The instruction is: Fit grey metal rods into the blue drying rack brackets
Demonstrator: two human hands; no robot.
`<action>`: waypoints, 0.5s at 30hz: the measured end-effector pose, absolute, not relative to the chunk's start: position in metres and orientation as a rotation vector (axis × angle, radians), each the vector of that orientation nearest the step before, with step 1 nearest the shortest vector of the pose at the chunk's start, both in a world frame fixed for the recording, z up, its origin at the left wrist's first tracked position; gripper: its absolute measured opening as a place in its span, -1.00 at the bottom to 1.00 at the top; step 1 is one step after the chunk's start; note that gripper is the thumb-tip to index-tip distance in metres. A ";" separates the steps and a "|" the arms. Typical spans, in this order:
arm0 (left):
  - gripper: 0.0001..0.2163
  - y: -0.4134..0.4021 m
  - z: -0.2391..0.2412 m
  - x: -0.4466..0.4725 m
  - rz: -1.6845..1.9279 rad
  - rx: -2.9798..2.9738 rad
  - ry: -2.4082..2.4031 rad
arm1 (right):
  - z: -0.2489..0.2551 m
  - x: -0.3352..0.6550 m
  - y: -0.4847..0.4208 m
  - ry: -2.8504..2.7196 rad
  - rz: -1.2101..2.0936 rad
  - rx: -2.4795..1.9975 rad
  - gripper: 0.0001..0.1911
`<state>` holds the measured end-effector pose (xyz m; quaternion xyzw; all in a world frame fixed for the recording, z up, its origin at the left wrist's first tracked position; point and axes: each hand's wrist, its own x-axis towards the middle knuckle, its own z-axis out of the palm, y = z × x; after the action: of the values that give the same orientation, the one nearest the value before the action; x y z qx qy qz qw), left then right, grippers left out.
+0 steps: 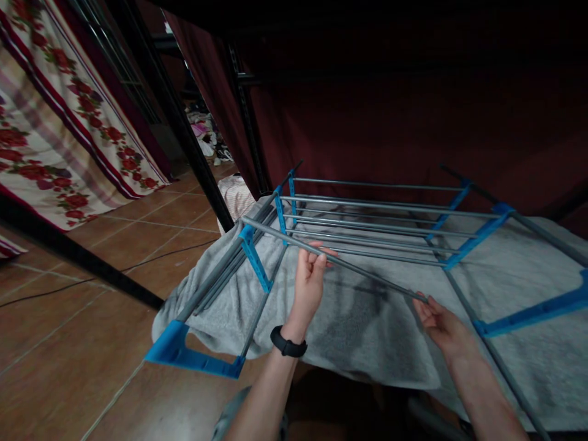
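Observation:
A loose grey metal rod (367, 272) slants across in front of me, its far left end near a blue plastic bracket (255, 258). My left hand (311, 278), with a black band on the wrist, pinches the rod around its middle. At the rod's right end, my right hand (438, 321) has its fingers closed on it. Behind the hands lies a partly joined rack frame (376, 236), with several grey rods running between blue brackets on both sides. Another blue bracket (533, 311) stands to the right of my right hand.
Under the frame is a grey towel (367, 331) draped over a surface. More rods (234, 269) lie along its left side. Black metal posts (184, 122) rise at the left, by a floral curtain (59, 135). A cable (147, 262) crosses the tiled floor (59, 343).

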<state>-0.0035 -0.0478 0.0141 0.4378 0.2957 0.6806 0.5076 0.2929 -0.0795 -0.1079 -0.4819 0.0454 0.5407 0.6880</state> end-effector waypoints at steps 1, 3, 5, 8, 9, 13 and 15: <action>-0.76 -0.051 0.013 0.002 1.604 1.080 0.704 | -0.107 0.287 -0.079 0.084 1.237 -1.070 -0.79; -0.80 -0.057 0.013 0.009 1.564 1.150 0.705 | -0.107 0.281 -0.079 0.067 1.262 -1.062 -0.81; -0.82 -0.060 0.016 0.009 1.588 1.232 0.726 | -0.110 0.282 -0.078 0.080 1.238 -1.080 -0.80; -0.81 -0.060 0.026 0.000 1.673 1.318 0.763 | -0.115 0.288 -0.079 0.068 1.162 -1.131 -0.78; -0.80 -0.059 0.030 -0.002 1.695 1.330 0.774 | -0.116 0.287 -0.079 0.039 1.159 -1.142 -0.78; -0.78 -0.060 0.032 -0.001 1.657 1.381 0.769 | -0.121 0.266 -0.085 -0.096 1.257 -1.145 -0.86; -0.77 -0.063 0.027 0.008 1.574 1.419 0.750 | -0.122 0.249 -0.088 -0.163 1.324 -1.149 -0.87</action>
<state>0.0080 -0.0627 0.0266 0.5694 0.3010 0.6314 0.4320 0.2486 -0.0880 -0.1217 -0.5032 -0.0714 0.5798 0.6367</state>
